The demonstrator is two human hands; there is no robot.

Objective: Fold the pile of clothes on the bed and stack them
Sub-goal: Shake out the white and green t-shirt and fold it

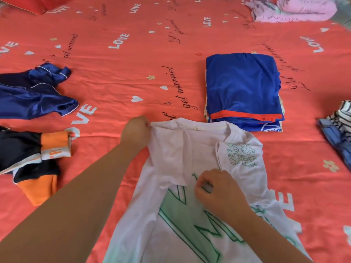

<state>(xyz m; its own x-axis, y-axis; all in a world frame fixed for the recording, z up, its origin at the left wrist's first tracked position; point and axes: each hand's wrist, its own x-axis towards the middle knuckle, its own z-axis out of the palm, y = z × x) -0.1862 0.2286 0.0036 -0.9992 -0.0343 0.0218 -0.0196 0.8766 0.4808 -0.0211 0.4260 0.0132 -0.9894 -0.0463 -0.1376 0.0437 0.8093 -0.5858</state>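
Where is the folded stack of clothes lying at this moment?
In the head view the folded stack lies right of centre on the bedsheet, just beyond the collar of the white T-shirt.

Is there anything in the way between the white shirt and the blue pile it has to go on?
Nothing visible. The left hand and right hand both hold the white T-shirt. The stack of folded clothes lies just beyond its collar, with nothing loose on top.
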